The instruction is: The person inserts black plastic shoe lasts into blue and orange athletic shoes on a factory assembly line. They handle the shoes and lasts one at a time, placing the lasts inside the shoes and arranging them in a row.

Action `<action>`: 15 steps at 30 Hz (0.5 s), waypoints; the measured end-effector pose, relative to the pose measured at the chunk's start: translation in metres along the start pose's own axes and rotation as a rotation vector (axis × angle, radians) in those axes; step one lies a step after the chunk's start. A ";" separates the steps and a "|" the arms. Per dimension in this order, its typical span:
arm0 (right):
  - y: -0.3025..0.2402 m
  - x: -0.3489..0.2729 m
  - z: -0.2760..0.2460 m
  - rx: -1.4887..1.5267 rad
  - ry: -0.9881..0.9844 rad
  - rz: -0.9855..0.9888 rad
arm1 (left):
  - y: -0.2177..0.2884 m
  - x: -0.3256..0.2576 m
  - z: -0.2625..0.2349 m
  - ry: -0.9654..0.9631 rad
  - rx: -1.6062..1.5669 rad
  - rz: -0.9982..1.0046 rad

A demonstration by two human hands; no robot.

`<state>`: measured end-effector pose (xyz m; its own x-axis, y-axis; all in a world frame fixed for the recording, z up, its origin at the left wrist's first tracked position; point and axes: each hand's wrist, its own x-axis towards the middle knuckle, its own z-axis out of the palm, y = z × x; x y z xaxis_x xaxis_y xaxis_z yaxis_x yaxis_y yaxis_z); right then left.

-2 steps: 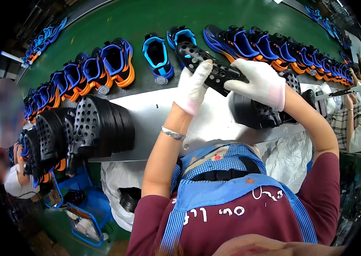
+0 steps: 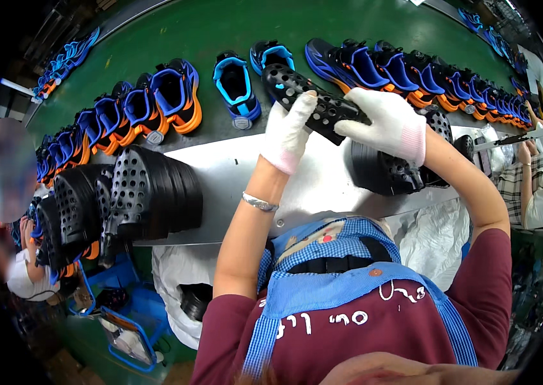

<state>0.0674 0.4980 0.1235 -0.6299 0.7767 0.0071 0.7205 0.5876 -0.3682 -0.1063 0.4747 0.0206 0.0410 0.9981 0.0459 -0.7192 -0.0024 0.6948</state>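
Both my hands, in white gloves, hold one black perforated shoe tree (image 2: 319, 106) above the metal ledge. My left hand (image 2: 291, 131) is closed on its near side, with the thumb laid along it. My right hand (image 2: 384, 122) grips the end on the right between thumb and fingers. Behind the shoe tree's left end is a dark sneaker with a turquoise collar (image 2: 276, 52), partly hidden by it. A similar blue-and-black sneaker (image 2: 243, 110) stands just to the left, its opening facing up.
Rows of sneakers with orange soles stand left (image 2: 185, 119) and right (image 2: 364, 70) on the green surface. Stacked black shoe trees lie on the metal ledge (image 2: 252, 212), left (image 2: 162, 192) and right (image 2: 380, 170) of me. Other people are at both sides.
My hands and the shoe tree have shifted very slightly left. The grip looks the same.
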 end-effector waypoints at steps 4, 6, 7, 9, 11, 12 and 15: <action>0.000 0.026 0.008 -0.037 0.107 -0.072 | -0.001 0.014 -0.019 -0.028 -0.153 -0.048; 0.002 0.040 0.003 0.006 -0.022 -0.028 | 0.009 0.016 -0.023 -0.022 -0.108 -0.121; 0.005 0.047 -0.002 0.050 -0.108 0.025 | 0.015 0.020 -0.025 -0.027 -0.059 -0.191; 0.013 0.060 -0.007 -0.119 -0.071 -0.163 | 0.028 0.025 -0.027 0.099 0.369 -0.210; 0.024 0.081 -0.007 0.025 -0.191 0.140 | 0.025 0.037 -0.050 0.088 1.210 0.174; 0.037 0.091 -0.005 0.008 -0.201 0.132 | 0.018 0.040 -0.057 0.079 1.246 0.208; 0.037 0.128 -0.004 0.027 -0.392 0.305 | -0.011 0.057 -0.096 0.003 1.469 0.321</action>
<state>0.0142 0.6203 0.1149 -0.4567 0.7656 -0.4530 0.8846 0.3367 -0.3227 -0.1623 0.5374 -0.0537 0.0185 0.9434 0.3312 0.6194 -0.2708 0.7369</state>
